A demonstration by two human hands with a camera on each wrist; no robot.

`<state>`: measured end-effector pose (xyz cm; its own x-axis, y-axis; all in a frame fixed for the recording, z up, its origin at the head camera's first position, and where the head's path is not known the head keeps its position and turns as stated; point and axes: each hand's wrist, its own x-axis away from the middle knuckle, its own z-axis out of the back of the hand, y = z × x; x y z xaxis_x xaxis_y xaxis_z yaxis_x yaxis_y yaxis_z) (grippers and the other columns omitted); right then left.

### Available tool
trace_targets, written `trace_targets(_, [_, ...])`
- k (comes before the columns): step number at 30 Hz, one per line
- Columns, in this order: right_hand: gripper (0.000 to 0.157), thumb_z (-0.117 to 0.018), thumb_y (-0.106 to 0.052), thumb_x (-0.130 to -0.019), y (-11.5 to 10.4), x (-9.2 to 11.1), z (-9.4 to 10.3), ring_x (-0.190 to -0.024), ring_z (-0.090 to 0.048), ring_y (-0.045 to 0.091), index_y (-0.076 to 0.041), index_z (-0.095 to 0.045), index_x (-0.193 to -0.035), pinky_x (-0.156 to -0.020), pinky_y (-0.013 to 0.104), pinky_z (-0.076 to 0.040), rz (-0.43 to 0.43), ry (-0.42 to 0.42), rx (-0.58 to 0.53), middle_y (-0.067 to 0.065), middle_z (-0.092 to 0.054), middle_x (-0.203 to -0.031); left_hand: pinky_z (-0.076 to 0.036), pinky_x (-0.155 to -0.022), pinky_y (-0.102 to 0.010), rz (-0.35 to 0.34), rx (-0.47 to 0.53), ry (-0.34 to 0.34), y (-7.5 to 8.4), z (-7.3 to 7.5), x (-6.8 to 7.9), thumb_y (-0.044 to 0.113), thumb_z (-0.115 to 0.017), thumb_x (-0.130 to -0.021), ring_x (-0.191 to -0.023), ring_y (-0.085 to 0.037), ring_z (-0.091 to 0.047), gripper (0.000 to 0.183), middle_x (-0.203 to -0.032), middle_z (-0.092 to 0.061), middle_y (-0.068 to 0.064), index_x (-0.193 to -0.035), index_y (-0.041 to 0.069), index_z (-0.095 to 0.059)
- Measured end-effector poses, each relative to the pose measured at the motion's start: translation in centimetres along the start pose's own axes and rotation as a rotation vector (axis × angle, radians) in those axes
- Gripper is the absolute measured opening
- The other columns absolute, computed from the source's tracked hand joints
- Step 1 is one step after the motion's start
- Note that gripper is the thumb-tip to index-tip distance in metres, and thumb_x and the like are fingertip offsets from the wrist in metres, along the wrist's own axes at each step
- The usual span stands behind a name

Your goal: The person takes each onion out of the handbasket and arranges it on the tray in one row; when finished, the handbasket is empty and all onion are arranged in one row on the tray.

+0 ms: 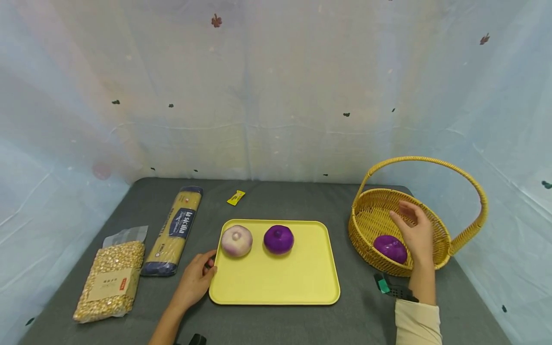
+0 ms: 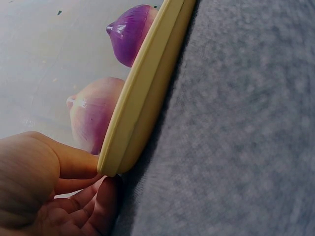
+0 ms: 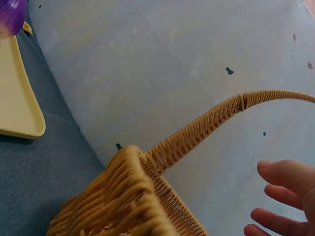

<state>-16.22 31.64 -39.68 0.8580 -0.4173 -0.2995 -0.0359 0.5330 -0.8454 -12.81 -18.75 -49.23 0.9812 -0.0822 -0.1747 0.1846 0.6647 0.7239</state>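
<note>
My left hand grips the left edge of a yellow tray; the left wrist view shows thumb and fingers on either side of its rim. On the tray sit a pale purple-and-white onion and a deep purple onion, side by side and apart. Over the wicker basket at the right hangs my right hand, its fingers spread and slightly bent, holding nothing. A glossy purple onion lies inside the basket, just left of that hand.
Left of the tray lie a pack of spaghetti and a clear bag of corn kernels. A small yellow packet is behind the tray. The basket's tall handle arches above it. A pale curtain hangs behind the grey tabletop.
</note>
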Motion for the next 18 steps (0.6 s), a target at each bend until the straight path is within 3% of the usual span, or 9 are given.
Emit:
trace_targets(5, [0.052,-0.064,-0.035,-0.087,1.1,0.1,-0.1,-0.110,-0.049,0.017,-0.007,-0.052,-0.130,-0.079,0.014,-0.040,-0.028,-0.033,0.047,0.015,-0.052,-0.125,-0.037,-0.061,-0.023,0.005,-0.001,-0.001,0.2,0.0,0.0,0.000,-0.061,-0.085,-0.069,-0.008,-0.043,0.037,-0.085,-0.049,-0.002,-0.121,-0.003,-0.057])
trace_targets(8, [0.054,-0.063,-0.035,-0.088,1.7,0.2,-0.2,-0.115,-0.047,0.027,-0.005,-0.051,-0.130,-0.085,0.028,-0.042,-0.030,-0.071,0.062,0.016,-0.051,-0.127,-0.037,-0.061,-0.023,0.002,0.007,0.001,0.4,0.1,0.1,-0.001,-0.061,-0.085,-0.069,-0.008,-0.043,0.037,-0.085,-0.049,-0.002,-0.121,-0.003,-0.057])
trace_targets(12, [0.056,-0.063,-0.035,-0.088,2.5,0.4,-0.3,-0.120,-0.041,0.038,-0.001,-0.048,-0.131,-0.093,0.052,-0.035,-0.025,-0.136,0.053,0.020,-0.048,-0.129,-0.037,-0.060,-0.022,-0.017,0.014,0.013,0.6,0.2,0.1,-0.002,-0.062,-0.084,-0.068,-0.007,-0.042,0.036,-0.085,-0.049,-0.002,-0.120,-0.004,-0.057])
trace_targets(18, [0.060,-0.061,-0.038,-0.088,3.1,0.4,-0.2,-0.123,-0.038,0.041,-0.001,-0.046,-0.133,-0.095,0.058,-0.031,-0.065,-0.207,0.087,0.023,-0.045,-0.132,-0.038,-0.060,-0.022,-0.033,0.022,0.033,0.5,0.1,0.1,-0.003,-0.062,-0.084,-0.068,-0.006,-0.043,0.036,-0.084,-0.049,-0.001,-0.120,-0.005,-0.058])
